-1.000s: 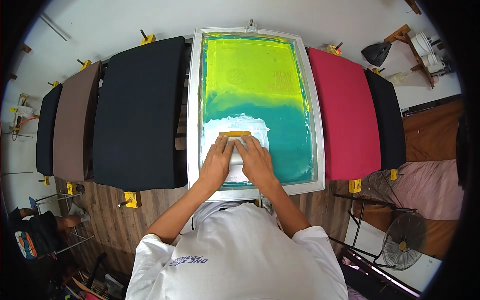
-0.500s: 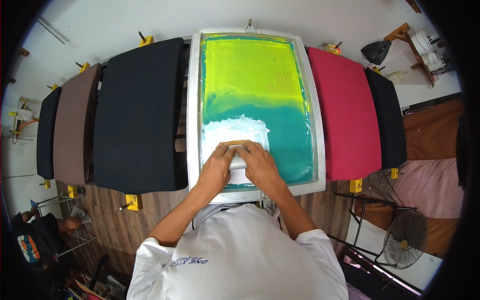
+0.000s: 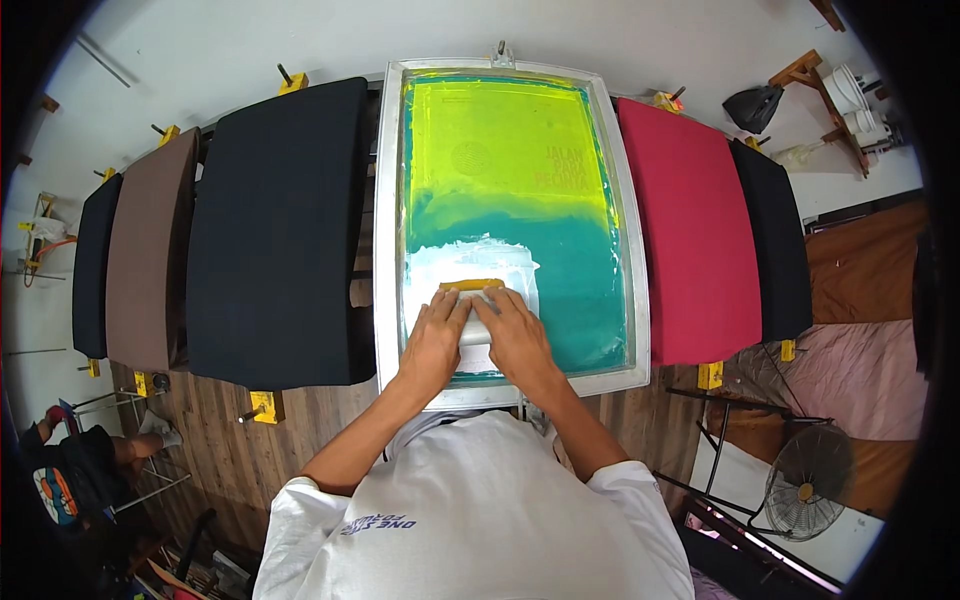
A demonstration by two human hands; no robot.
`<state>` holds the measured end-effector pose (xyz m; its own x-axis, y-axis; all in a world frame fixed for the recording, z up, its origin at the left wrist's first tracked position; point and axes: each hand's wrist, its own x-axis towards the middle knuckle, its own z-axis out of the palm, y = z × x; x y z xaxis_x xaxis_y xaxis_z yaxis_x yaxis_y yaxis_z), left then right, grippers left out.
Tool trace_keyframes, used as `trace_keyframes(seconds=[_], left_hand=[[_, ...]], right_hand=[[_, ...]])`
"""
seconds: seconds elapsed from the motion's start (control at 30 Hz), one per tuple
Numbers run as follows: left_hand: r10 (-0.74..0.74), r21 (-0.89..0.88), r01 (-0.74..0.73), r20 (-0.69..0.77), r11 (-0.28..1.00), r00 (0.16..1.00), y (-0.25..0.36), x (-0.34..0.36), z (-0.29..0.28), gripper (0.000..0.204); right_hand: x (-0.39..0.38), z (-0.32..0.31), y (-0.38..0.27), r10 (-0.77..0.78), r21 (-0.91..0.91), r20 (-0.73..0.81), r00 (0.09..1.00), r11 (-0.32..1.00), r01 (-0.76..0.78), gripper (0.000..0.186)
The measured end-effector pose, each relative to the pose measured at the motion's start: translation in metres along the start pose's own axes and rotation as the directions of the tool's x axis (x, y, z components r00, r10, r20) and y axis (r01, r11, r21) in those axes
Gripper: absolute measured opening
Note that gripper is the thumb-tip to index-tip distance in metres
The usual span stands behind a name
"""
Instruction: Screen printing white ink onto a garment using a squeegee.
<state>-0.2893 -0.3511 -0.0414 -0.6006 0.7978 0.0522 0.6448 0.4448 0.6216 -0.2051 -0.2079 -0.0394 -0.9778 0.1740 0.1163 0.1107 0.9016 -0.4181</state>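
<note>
Both of my hands grip one squeegee (image 3: 477, 333), with its grey handle under my palms and a yellow strip showing beyond my fingertips. My left hand (image 3: 434, 338) closes on its left part and my right hand (image 3: 516, 343) on its right part, the thumbs close together. The squeegee sits at the near end of a metal-framed printing screen (image 3: 637, 290). White ink (image 3: 455, 262) spreads over the mesh around and ahead of it. Beyond the ink the mesh (image 3: 570, 270) is teal, turning yellow-green at the far end, where a faint round mark and lettering show.
Left of the screen stand a large black padded board (image 3: 275, 230), a brown one (image 3: 150, 250) and a narrow black one (image 3: 95, 265). To the right are a red board (image 3: 690, 240) and another black one (image 3: 775, 240). A fan (image 3: 808, 490) stands lower right; another person (image 3: 90, 465) is lower left.
Slightly more of the squeegee's yellow strip shows past my fingers. My hands stay at the near end of the screen, gripping it. The person at lower left has shifted a little.
</note>
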Motion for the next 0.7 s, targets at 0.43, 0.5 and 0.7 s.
trace_keyframes(seconds=[0.43, 0.5, 0.7], left_hand=[[-0.045, -0.08, 0.052, 0.095, 0.995, 0.994, 0.011, -0.004, -0.009, 0.06], [-0.023, -0.044, 0.025, 0.042, 0.999, 0.999, 0.006, -0.006, 0.002, 0.059], [-0.06, -0.038, 0.065, 0.108, 0.997, 0.992, 0.008, -0.018, 0.008, 0.058]], right_hand=[[-0.002, -0.019, -0.007, 0.036, 0.042, 0.144, 0.989, 0.998, -0.042, 0.043], [-0.007, -0.004, -0.006, 0.041, -0.003, 0.053, 0.998, 0.999, -0.041, 0.043], [-0.016, -0.012, -0.009, 0.086, 0.109, 0.108, 0.99, 0.989, -0.097, 0.055]])
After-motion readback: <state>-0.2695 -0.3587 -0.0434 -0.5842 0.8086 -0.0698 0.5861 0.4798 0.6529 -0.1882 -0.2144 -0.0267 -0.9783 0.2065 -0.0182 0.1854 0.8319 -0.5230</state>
